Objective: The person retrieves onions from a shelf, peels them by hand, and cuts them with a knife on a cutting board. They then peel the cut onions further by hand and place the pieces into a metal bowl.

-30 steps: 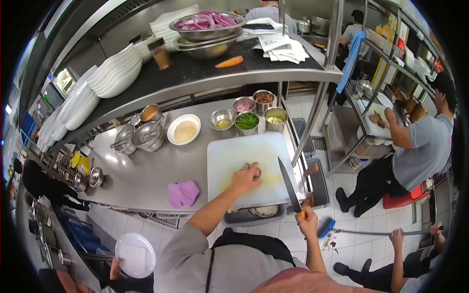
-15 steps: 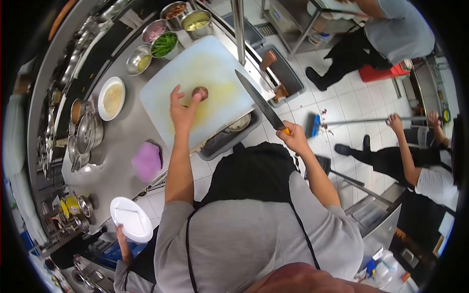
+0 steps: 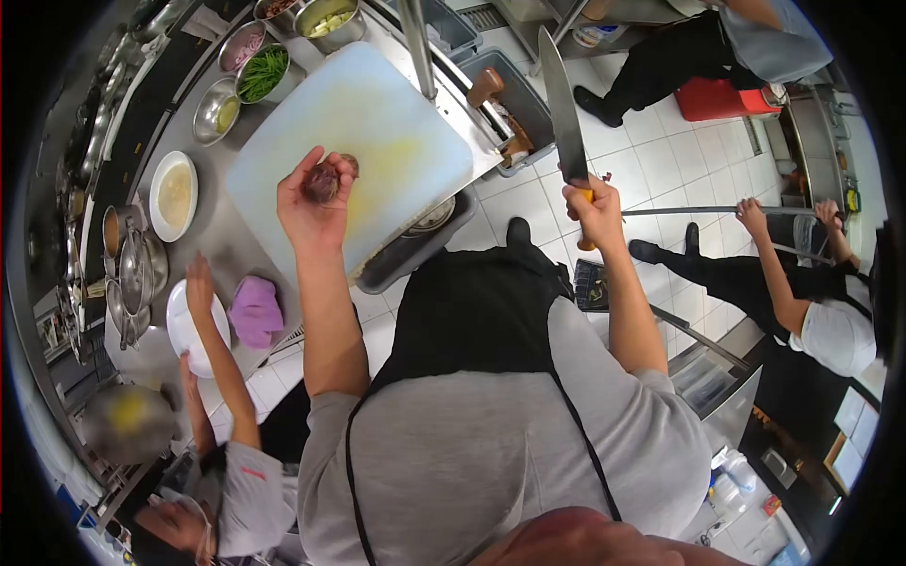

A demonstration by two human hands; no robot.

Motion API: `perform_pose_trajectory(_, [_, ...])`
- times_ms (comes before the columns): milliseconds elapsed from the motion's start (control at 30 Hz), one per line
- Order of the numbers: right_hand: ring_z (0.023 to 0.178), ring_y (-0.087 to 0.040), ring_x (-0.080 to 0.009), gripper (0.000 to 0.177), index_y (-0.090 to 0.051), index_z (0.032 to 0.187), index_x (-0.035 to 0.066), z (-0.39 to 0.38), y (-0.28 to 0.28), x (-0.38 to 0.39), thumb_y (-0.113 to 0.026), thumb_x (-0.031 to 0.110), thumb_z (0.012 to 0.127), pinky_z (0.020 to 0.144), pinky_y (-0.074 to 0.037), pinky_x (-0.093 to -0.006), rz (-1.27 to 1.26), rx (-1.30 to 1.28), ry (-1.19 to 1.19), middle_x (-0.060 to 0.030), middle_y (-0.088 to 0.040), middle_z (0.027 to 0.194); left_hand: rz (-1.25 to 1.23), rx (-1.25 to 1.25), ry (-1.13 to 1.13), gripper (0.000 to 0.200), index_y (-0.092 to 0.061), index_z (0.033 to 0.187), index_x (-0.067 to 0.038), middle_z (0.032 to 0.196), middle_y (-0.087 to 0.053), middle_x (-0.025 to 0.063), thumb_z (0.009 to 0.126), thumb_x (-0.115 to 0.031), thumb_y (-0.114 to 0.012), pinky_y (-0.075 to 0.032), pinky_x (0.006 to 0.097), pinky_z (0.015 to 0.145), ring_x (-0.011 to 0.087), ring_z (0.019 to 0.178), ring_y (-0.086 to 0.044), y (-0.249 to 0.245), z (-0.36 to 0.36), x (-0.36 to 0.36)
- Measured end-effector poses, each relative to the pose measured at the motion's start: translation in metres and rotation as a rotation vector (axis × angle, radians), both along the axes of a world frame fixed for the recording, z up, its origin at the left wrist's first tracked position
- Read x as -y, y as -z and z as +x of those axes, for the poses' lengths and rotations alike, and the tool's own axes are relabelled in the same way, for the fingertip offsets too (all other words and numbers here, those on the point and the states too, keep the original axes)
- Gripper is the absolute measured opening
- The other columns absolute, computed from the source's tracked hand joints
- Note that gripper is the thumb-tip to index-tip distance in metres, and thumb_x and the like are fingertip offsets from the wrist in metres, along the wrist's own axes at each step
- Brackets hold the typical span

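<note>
In my left hand (image 3: 316, 222), turned palm up over the cutting board, a dark purplish round vegetable (image 3: 322, 183) sits inside the curled fingers. Another small brownish round piece (image 3: 351, 164) shows just behind the fingertips. The white cutting board (image 3: 425, 165) is stained yellow across its middle. Out to the right, over the floor, my right hand (image 3: 596, 215) grips a chef's knife (image 3: 563, 108) by its yellow handle, its long blade pointing away from me.
Metal bowls of green beans (image 3: 263, 74) and other cut food line the board's far left. Nearer stand an oval plate (image 3: 174, 196) and a purple cloth (image 3: 256, 312). A co-worker's hands hold a white plate (image 3: 195, 325) at left. Grey bins (image 3: 514, 104) stand beyond the board; another person sweeps at right.
My left hand has turned palm up with the purplish vegetable in it. The knife has swung more upright and moved right. A co-worker's white plate has moved onto the counter.
</note>
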State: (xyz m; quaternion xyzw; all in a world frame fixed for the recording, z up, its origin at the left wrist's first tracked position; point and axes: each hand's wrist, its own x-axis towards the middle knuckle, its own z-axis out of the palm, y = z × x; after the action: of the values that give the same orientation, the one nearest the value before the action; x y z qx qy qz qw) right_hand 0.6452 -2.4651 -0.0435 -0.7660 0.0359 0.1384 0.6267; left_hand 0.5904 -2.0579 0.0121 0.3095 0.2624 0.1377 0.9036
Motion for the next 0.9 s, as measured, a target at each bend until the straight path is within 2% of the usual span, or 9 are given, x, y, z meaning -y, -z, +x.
perform_pose_trajectory(67, [0.053,-0.050,-0.0062,0.017,-0.066,0.099,-0.001,0.019,0.001,0.013,-0.068,0.011,0.087,0.049,-0.040,-0.0233,-0.018,0.087,-0.019,0.0015,-0.055,0.064,0.016,0.041,0.056,0.043,-0.061,0.119,0.005,0.098,-0.067,0.0181,0.097,-0.032,-0.055,-0.056,0.0320,0.066,0.0264,0.080,-0.065,-0.014,0.005,0.031])
perform_pose_trajectory(167, [0.049,-0.047,-0.0069,0.010,-0.063,0.097,0.001,0.051,-0.016,0.031,-0.064,0.009,0.091,0.045,-0.039,-0.0240,-0.040,-0.009,-0.095,0.0009,-0.053,0.062,0.015,0.078,0.161,0.044,-0.060,0.120,0.005,0.091,-0.067,0.0175,0.099,-0.033,-0.052,-0.054,0.0286,0.061,0.0246,0.079,-0.064,-0.021,0.014,0.077])
perform_pose_trajectory(300, [0.044,-0.044,-0.0073,0.015,-0.058,0.095,0.004,0.098,0.004,0.063,-0.065,0.017,0.092,0.041,-0.037,-0.0243,-0.083,-0.255,-0.219,0.0019,-0.049,0.059,-0.127,0.105,0.360,0.048,-0.060,0.121,0.002,0.082,-0.067,0.0162,0.102,-0.040,-0.046,-0.045,0.0236,0.050,0.0183,0.068,-0.060,-0.021,0.035,0.139])
perform_pose_trajectory(400, [0.044,-0.044,-0.0073,0.022,-0.062,0.105,0.003,0.112,0.014,0.072,-0.067,0.020,0.092,0.042,-0.036,-0.0242,-0.198,0.040,-0.242,0.0018,-0.049,0.059,-0.089,0.053,0.479,0.050,-0.062,0.119,-0.002,0.081,-0.067,0.0149,0.103,-0.045,-0.042,-0.037,0.0213,0.047,0.0141,0.058,-0.053,-0.018,0.052,0.191])
perform_pose_trajectory(433, [0.046,-0.047,-0.0092,0.046,-0.059,0.131,0.005,0.112,0.009,0.069,-0.069,0.023,0.090,0.043,-0.039,-0.0258,-0.139,0.070,-0.216,-0.0042,-0.058,0.065,-0.065,0.024,0.497,0.050,-0.063,0.117,-0.002,0.081,-0.067,0.0146,0.103,-0.045,-0.043,-0.037,0.0214,0.047,0.0138,0.058,-0.053,-0.015,0.057,0.206])
perform_pose_trajectory(467, [0.046,-0.046,-0.0082,0.048,-0.058,0.133,0.005,0.114,-0.001,0.067,-0.069,0.025,0.091,0.043,-0.037,-0.0250,-0.074,-0.039,-0.250,-0.0019,-0.055,0.064,-0.041,-0.004,0.516,0.050,-0.063,0.116,-0.002,0.080,-0.067,0.0142,0.102,-0.046,-0.043,-0.037,0.0215,0.047,0.0136,0.057,-0.053,-0.012,0.062,0.220])
perform_pose_trajectory(567, [0.046,-0.045,-0.0059,0.053,-0.054,0.136,0.006,0.129,-0.022,0.065,-0.070,0.029,0.092,0.043,-0.035,-0.0235,0.032,-0.292,-0.347,0.0029,-0.048,0.060,-0.117,-0.209,0.513,0.047,-0.065,0.109,-0.003,0.082,-0.067,0.0123,0.102,-0.046,-0.046,-0.037,0.0220,0.047,0.0127,0.057,-0.053,-0.011,0.087,0.255])
perform_pose_trajectory(800, [0.047,-0.043,-0.0050,0.065,-0.048,0.143,0.005,0.124,-0.037,0.050,-0.071,0.038,0.092,0.043,-0.033,-0.0235,-0.022,-0.030,-0.281,0.0046,-0.045,0.057,-0.230,-0.288,0.457,0.043,-0.062,0.096,-0.005,0.078,-0.064,0.0077,0.098,-0.047,-0.055,-0.036,0.0232,0.045,0.0121,0.056,-0.052,0.034,0.145,0.274])
perform_pose_trajectory(900, [0.052,-0.046,-0.0063,0.075,-0.040,0.148,0.004,0.123,-0.054,0.042,-0.069,0.044,0.092,0.046,-0.035,-0.0231,0.010,-0.103,-0.326,0.0014,-0.051,0.066,-0.254,-0.310,0.370,0.036,-0.060,0.091,-0.008,0.074,-0.061,0.0055,0.096,-0.043,-0.056,-0.035,0.0238,0.044,0.0127,0.055,-0.049,0.043,0.163,0.279])
